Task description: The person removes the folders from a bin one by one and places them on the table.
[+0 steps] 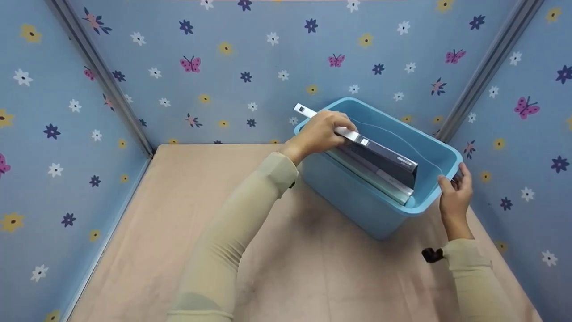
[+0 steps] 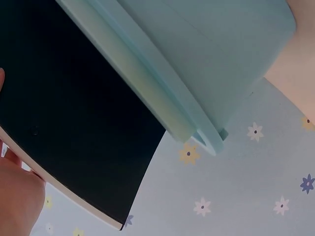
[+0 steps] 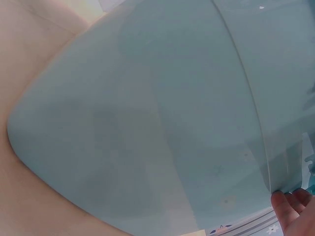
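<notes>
My left hand (image 1: 324, 132) grips a dark book (image 1: 386, 154) by its long white-and-dark spine edge. The book stands tilted in a light blue plastic bin (image 1: 342, 192), its far left end sticking out over the rim. In the left wrist view its dark cover (image 2: 83, 113) fills the left side, with fingers at the lower left. Beside it in the bin leans a pale green book (image 1: 389, 190), close to the front wall. My right hand (image 1: 456, 197) holds the bin's right end by the rim, thumb over the edge; fingertips also show in the right wrist view.
The bin stands angled on a beige cloth-covered table (image 1: 214, 201), near the back wall. Blue panels (image 1: 268, 58) with flowers and butterflies enclose the back and both sides, joined by grey metal posts (image 1: 487, 62). A dark strap piece (image 1: 432, 255) hangs at my right wrist.
</notes>
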Demonstrator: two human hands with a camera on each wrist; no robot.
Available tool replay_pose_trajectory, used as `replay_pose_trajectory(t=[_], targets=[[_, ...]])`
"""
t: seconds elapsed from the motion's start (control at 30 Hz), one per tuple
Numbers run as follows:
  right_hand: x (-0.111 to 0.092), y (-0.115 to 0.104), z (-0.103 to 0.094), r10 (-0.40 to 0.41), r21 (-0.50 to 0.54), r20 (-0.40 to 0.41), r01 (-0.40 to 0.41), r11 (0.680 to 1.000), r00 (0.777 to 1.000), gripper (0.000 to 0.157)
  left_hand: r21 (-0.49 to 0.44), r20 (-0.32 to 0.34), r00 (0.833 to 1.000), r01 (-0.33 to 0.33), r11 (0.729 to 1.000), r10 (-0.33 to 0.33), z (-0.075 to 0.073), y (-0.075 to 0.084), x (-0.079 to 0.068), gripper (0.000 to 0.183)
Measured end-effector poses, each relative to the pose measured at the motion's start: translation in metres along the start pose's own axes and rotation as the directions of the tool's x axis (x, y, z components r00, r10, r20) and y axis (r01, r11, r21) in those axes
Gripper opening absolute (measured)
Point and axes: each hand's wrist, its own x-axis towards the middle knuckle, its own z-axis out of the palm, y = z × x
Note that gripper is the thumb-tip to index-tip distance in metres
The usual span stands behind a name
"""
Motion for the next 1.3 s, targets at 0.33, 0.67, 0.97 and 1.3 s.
replay_pose_trajectory(t=[0.33, 0.67, 0.97, 1.3], targets=[[0.001, 0.000, -0.001, 0.008, 0.023, 0.008, -0.008, 1.000, 1.000, 0.074, -0.005, -0.041, 0.999, -0.020, 1.000, 0.019, -0.014, 0.004, -0.001, 0.025], [0.000, -0.001, -0.001, 0.010, 0.029, 0.011, -0.011, 1.000, 1.000, 0.073, 0.005, -0.082, 0.996, -0.021, 1.000, 0.022, -0.026, 0.008, -0.001, 0.017], [0.003, 0.001, 0.000, 0.024, 0.017, 0.013, -0.024, 1.000, 1.000, 0.073, 0.019, -0.123, 0.992, -0.025, 1.000, 0.027, -0.040, 0.009, -0.006, 0.015], [0.003, 0.002, -0.001, -0.004, 0.062, 0.012, 0.004, 0.998, 1.000, 0.077, 0.070, -0.181, 0.982, -0.044, 0.997, 0.056, -0.055, 0.008, -0.012, 0.014]])
